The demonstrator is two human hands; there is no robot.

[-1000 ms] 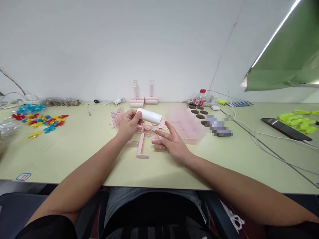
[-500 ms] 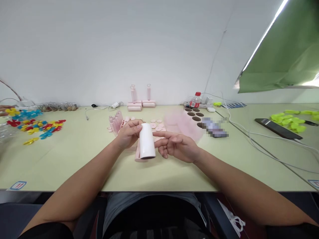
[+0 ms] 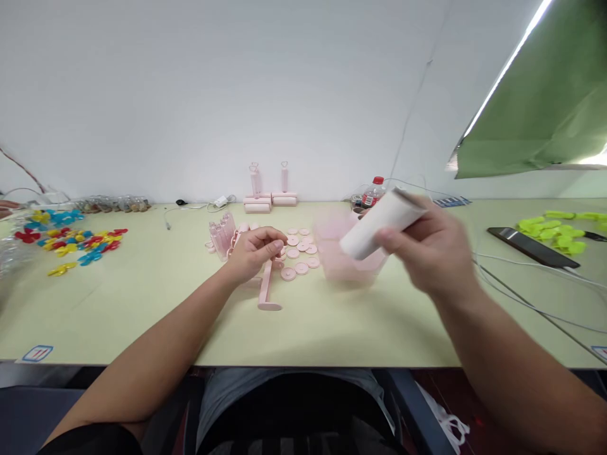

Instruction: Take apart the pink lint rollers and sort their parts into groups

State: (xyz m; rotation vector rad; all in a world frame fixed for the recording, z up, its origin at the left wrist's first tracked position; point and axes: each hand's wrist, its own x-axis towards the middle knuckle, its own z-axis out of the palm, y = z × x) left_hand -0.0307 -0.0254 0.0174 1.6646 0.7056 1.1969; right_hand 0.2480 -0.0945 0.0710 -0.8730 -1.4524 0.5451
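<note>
A white paper roll [image 3: 383, 222] is gripped in my right hand [image 3: 434, 249], tilted and lifted above the table at the right of centre; both are blurred by motion. My left hand [image 3: 256, 254] hovers over a pink T-shaped roller frame [image 3: 266, 287], its fingers curled together. Whether it grips the frame or something small is hidden. Several pink round discs [image 3: 293, 253] lie right of my left hand. Clear pink handles [image 3: 222, 234] stand grouped to its left. Blurred pink translucent pieces [image 3: 348, 253] are below the white roll.
Pink rollers [image 3: 257, 205] and upright handles stand by the wall. A red-capped bottle [image 3: 374, 191] is behind my right hand. Colourful plastic pieces [image 3: 88, 243] lie left; a black phone [image 3: 533, 246], yellow-green pieces [image 3: 552, 232] and white cables [image 3: 512, 294] are right. Another person's hand [image 3: 7, 205] shows far left.
The white roll has left my left hand and moved right and up in my right hand, which has closed round it. The pink frame beneath has come into view.
</note>
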